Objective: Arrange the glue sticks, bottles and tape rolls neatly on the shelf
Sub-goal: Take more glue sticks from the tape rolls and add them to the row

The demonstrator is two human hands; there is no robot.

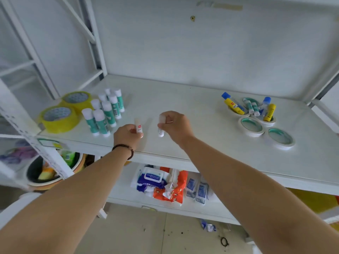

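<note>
Shelf (201, 110), white, middle of frame; arrangement judged roughly half done. Sorted lot, left of frame: two yellow tape rolls (60, 114) lying flat and touching, and just beside them green-and-white glue sticks (106, 112) standing upright in paired rows. Unsorted lot, right of frame: yellow bottles with blue caps (233, 105) and a few more green glue sticks heaped on and inside white tape rolls (266, 129), some rolls lying apart near the front edge. In hand, centre of frame: left hand (127, 134), grip pinching one small pale glue stick (138, 126) upright; right hand (174, 125), grip pinching a second pale stick (161, 127), both just above the shelf board, apparently next to be stood. Writing: a small red mark on the left-hand stick, unreadable; barcodes on the green sticks, too small to read; packets on the lower shelf (156, 180) printed, text illegible.
</note>
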